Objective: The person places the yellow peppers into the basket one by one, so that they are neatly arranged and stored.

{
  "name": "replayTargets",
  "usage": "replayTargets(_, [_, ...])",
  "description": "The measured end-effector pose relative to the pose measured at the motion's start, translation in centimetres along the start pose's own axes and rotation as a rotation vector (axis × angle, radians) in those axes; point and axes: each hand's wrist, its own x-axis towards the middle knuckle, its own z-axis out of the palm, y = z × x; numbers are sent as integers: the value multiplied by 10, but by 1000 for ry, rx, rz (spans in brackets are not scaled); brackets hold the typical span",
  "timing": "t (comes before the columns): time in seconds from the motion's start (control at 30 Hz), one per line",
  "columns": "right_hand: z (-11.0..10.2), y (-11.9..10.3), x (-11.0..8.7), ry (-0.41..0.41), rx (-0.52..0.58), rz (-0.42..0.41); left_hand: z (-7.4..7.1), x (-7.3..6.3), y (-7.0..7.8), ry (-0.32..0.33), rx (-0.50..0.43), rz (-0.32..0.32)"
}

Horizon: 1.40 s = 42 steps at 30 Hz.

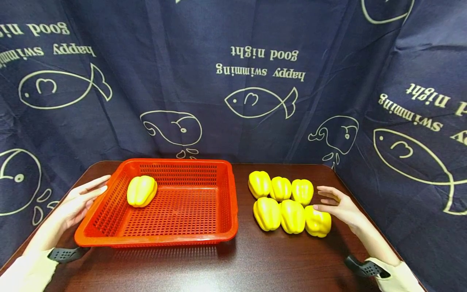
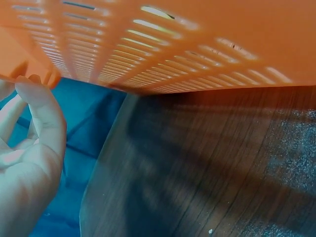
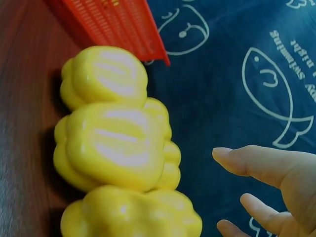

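My left hand (image 1: 78,202) is at the left side of a red plastic basket (image 1: 226,239), thumb and fingers pinching its rim; the left wrist view shows the thumb (image 2: 47,116) against that rim. Inside the basket, toward its left end, lies one yellow bell pepper (image 1: 142,191). Several more yellow bell peppers (image 1: 267,213) lie in two rows on the table, right of the basket. My right hand (image 1: 339,207) hovers beside the rightmost front pepper (image 1: 318,221), fingers spread and holding nothing. In the right wrist view, a gap separates its fingers from the peppers (image 3: 113,143).
The dark brown wooden table (image 1: 262,259) carries the basket and the peppers. A navy cloth (image 1: 255,134) with fish drawings and lettering hangs behind the table and along both sides. The basket's perforated wall (image 2: 148,54) stands high in the left wrist view.
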Motion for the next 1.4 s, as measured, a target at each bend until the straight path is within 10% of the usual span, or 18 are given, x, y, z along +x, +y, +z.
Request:
replayTargets(0.63, [-8, 53, -2, -90, 62, 125, 0, 0, 1, -1, -37, -11])
replayTargets(1.4, [0, 62, -12, -216, 282, 314, 1, 0, 1, -1, -24, 1])
